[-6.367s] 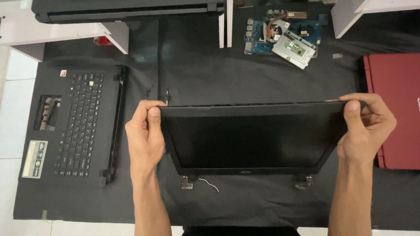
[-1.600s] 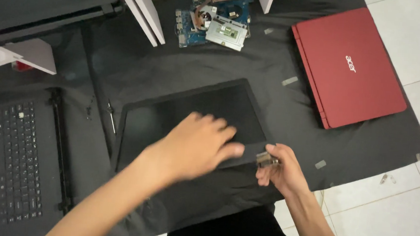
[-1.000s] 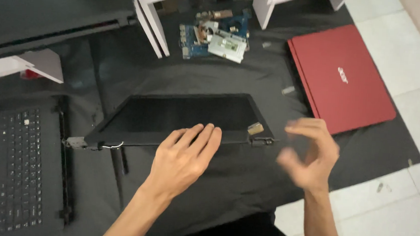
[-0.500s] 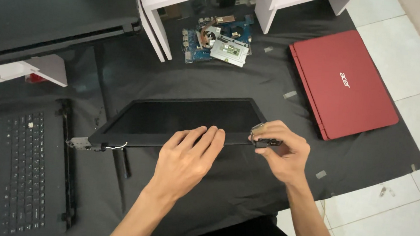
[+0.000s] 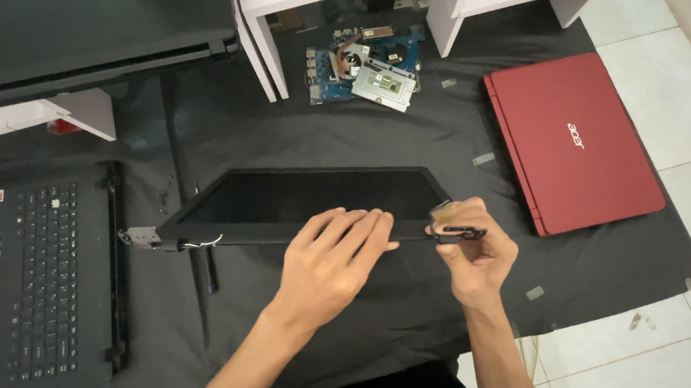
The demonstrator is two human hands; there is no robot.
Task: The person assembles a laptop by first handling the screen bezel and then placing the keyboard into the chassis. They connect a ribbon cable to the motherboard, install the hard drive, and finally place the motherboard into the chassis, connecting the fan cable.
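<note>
One flat black laptop screen panel [image 5: 313, 200] is lying on the black cloth mat [image 5: 412, 142] on the floor, in front of the person, with its near edge lifted a little. Two hands are working on it. The left hand [image 5: 329, 261] is lying flat and open, with its fingers spread on the panel's near edge. The right hand [image 5: 478, 254] is pinching its grip together on the small dark metal hinge [image 5: 457, 231] at the panel's right corner. One shiny metal hinge [image 5: 141, 237] is sticking out at the left corner. One smooth red closed laptop [image 5: 576, 140] is lying to the right. One black keyboard base [image 5: 33, 271] is lying to the left. One blue circuit board [image 5: 365, 63] is lying further back.
</note>
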